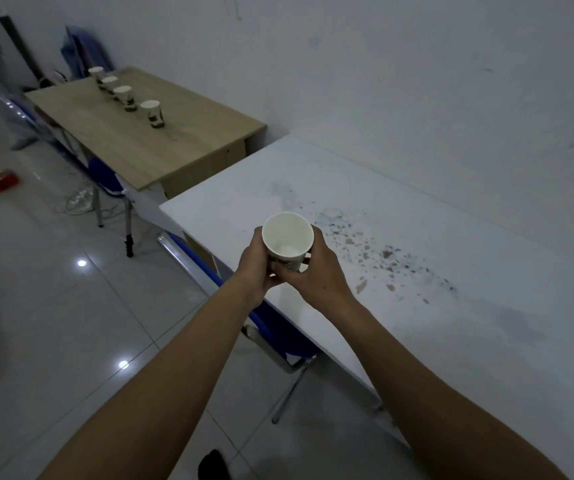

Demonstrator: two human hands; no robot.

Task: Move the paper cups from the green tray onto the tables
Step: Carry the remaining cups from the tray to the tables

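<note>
Paper cup (287, 241) up over the near corner of the white counter (434, 306), left hand (255, 268) and right hand (321, 273) both wrapped round its tapered wall, fingers (317, 239) clamped on it. Placing step, I'd say: lower it upright, then release. Thin paper, smooth inside, seemingly empty.

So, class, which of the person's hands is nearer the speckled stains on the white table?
Right. The right hand grips the paper cup on the side of the stains; the left hand grips its opposite side, farther off.
</note>
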